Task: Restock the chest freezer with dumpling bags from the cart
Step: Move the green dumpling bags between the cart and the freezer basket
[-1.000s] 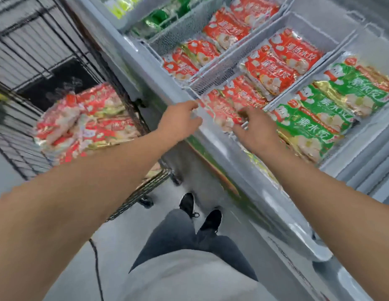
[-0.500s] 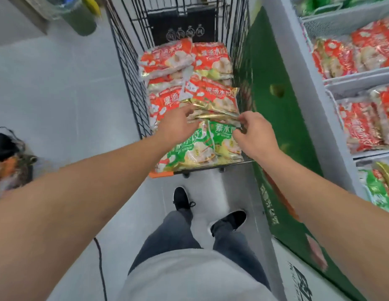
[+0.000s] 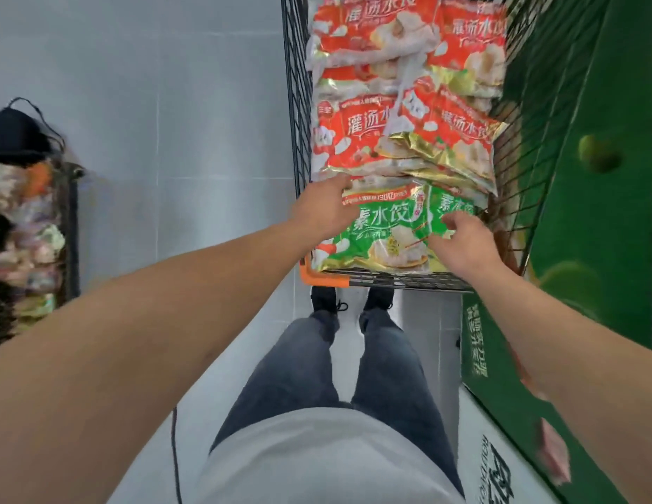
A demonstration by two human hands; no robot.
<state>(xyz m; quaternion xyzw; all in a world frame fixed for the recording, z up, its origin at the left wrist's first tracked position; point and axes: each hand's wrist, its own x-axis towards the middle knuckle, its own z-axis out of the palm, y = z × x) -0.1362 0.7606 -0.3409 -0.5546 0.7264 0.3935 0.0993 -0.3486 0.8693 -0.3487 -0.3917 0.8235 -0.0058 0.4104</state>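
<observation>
Both hands, left hand (image 3: 322, 209) and right hand (image 3: 462, 241), grip green dumpling bags (image 3: 386, 231)

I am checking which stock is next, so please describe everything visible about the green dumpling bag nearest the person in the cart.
The green dumpling bag is a glossy plastic pouch with white characters, a dumpling picture and gold edges. It lies flat at the near end of the wire cart, partly under red dumpling bags. The left hand touches its left edge; the right hand rests over its right side, near a second green bag.
</observation>
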